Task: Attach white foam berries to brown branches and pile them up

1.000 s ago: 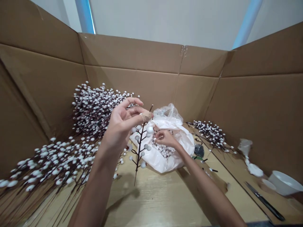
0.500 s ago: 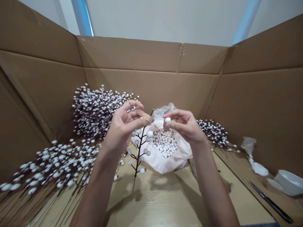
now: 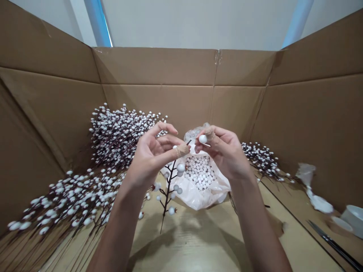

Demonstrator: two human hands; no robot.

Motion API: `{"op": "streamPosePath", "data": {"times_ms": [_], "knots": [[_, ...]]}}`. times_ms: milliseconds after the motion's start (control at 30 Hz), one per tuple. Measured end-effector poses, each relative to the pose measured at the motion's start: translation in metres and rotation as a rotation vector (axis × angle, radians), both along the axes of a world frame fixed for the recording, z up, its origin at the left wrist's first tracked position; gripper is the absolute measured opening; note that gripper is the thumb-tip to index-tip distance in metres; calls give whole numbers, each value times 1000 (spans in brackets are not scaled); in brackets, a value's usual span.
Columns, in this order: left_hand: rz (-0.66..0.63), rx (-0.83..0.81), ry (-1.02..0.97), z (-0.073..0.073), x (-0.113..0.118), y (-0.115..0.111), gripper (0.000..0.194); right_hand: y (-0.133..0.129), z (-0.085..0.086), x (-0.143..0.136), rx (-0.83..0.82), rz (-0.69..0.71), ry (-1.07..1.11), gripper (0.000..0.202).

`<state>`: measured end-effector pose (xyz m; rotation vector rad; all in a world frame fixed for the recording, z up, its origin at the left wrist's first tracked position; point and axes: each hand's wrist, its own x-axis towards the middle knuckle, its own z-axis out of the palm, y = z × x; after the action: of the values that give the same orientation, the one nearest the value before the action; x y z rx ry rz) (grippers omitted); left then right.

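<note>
My left hand point(image 3: 160, 147) pinches the upper part of a dark artificial berry branch point(image 3: 168, 186) between taped thumb and fingers. The branch hangs down with white berries on its side twigs, and a bare twig tip pokes out past the thumb. Close to that tip, my right hand point(image 3: 222, 149) grips a white berry point(image 3: 202, 139) between thumb and fingertips; a small gap separates the two. Beneath the hands, an open white plastic bag point(image 3: 195, 199) holds many loose white berries point(image 3: 200, 172).
Finished-looking berry branches point(image 3: 121, 132) are heaped at the back left, with more stems point(image 3: 76, 200) nearer on the left. Another bunch point(image 3: 262, 158) lies at the right. Tweezers point(image 3: 334, 243), a white bowl point(image 3: 353, 219) and a tape roll point(image 3: 341, 223) sit far right. Cardboard walls point(image 3: 181, 66) surround the table.
My right hand has turned the berry and raised it slightly, its thumb now on top. My left hand has shifted a little right with the branch, whose tip now leans toward the berry.
</note>
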<state>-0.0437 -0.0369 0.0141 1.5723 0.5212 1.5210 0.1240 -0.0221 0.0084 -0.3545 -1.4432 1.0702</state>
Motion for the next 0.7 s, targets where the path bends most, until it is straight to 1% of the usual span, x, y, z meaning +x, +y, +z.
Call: {"op": "streamPosePath", "data": {"times_ms": [167, 367, 600, 700], "knots": [[9, 13, 7, -2, 1, -2, 34, -4, -2, -7, 59, -85, 13, 15], [72, 24, 57, -3, 4, -1, 36, -6, -1, -8, 123, -163, -32, 16], [68, 38, 66, -3, 5, -1, 38, -6, -1, -8, 144, -182, -71, 16], [103, 60, 57, -4, 7, -2, 41, -5, -3, -9, 139, -203, -74, 14]]}}
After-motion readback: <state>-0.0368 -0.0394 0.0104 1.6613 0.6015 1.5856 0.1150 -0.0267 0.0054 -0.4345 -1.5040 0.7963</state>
